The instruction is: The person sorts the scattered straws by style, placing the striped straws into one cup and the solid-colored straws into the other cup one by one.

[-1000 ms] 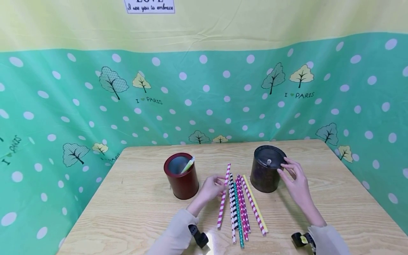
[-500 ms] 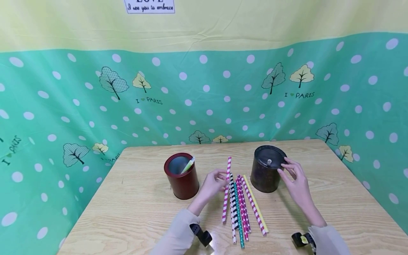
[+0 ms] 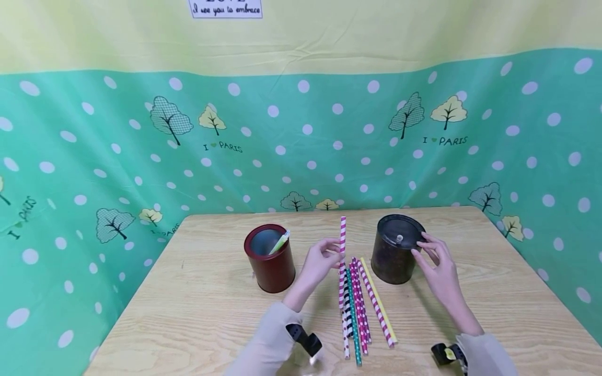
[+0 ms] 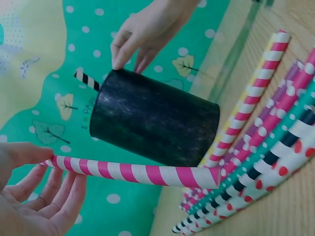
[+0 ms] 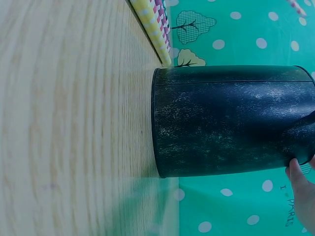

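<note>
My left hand (image 3: pixel 320 261) pinches a pink-and-white striped paper straw (image 4: pixel 138 171) near one end, between thumb and fingertips. The straw is lifted and, in the head view, overlaps the row of straws. To the right stands a black round can (image 3: pixel 394 258), upright on the table. My right hand (image 3: pixel 439 266) grips its rim from the right side, thumb and fingers at the top edge. A black-and-white striped straw (image 4: pixel 87 80) sticks out of the can in the left wrist view. The can's side (image 5: pixel 226 123) fills much of the right wrist view.
Several paper straws lie side by side mid-table: a teal dotted one (image 3: pixel 356 339), a white one with red dots (image 3: pixel 346 339), pink ones, and a yellow one (image 3: pixel 386 318) at the right. A dark red can (image 3: pixel 273 269) at left holds a pale green-and-white item (image 3: pixel 279 243).
My left hand has raised the pink-and-white straw off the table and carried it slightly right, with the straw turning more upright in the head view. My right hand stays on the black can.
</note>
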A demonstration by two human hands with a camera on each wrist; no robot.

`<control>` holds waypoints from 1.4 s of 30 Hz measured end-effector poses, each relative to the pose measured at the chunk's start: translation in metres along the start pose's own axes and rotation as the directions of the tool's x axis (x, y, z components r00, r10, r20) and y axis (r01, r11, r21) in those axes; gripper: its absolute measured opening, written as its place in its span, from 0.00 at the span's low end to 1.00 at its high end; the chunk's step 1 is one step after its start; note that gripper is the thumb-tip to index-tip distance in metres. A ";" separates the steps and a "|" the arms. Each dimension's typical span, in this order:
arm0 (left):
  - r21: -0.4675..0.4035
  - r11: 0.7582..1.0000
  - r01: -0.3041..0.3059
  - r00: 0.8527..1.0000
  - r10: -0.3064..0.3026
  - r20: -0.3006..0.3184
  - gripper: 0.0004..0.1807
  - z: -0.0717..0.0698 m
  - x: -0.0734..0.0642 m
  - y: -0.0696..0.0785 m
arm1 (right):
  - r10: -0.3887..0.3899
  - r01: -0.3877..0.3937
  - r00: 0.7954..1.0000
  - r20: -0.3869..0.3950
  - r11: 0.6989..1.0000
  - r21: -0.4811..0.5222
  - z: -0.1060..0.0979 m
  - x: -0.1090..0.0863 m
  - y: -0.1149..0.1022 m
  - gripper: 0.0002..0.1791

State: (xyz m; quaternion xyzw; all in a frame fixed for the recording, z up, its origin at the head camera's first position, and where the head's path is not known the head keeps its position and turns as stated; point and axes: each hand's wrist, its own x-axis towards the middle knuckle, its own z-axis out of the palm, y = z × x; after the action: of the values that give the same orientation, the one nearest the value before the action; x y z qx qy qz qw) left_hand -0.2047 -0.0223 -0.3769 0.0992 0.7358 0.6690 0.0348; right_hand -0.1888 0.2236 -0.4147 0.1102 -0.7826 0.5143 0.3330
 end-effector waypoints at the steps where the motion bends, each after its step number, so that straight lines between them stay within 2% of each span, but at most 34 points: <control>1: -0.001 1.000 -0.005 1.000 0.005 -0.002 0.15 0.001 0.001 0.002 | 0.001 -0.001 1.000 0.000 1.000 0.001 0.000 0.000 0.000 0.10; 12: -0.006 0.997 -0.080 0.996 0.080 -0.026 0.15 0.008 0.004 0.018 | 0.004 -0.004 1.000 0.003 1.000 0.004 0.001 0.001 -0.001 0.10; 19: -0.091 0.990 -0.107 0.994 0.103 -0.040 0.14 0.013 0.002 0.027 | 0.005 -0.005 1.000 0.006 1.000 0.010 0.002 0.001 0.000 0.10; 22: -0.102 0.986 -0.132 0.990 0.127 -0.053 0.14 0.013 0.002 0.030 | 0.003 -0.003 1.000 0.007 1.000 0.007 0.002 0.002 -0.001 0.10; 30: -0.167 0.968 -0.189 0.980 0.174 -0.099 0.14 0.017 0.017 0.019 | 0.000 0.000 1.000 -0.003 1.000 0.015 0.001 0.000 0.001 0.10; 42: -0.228 0.937 -0.264 0.963 0.242 -0.120 0.14 0.024 0.018 0.040 | 0.012 -0.011 1.000 -0.003 1.000 0.016 0.002 0.000 0.001 0.10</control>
State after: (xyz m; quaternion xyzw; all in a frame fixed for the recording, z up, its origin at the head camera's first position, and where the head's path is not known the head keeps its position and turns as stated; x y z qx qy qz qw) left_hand -0.2140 0.0085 -0.3379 0.1579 0.6306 0.7564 -0.0728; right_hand -0.1900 0.2222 -0.4166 0.1077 -0.7786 0.5227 0.3302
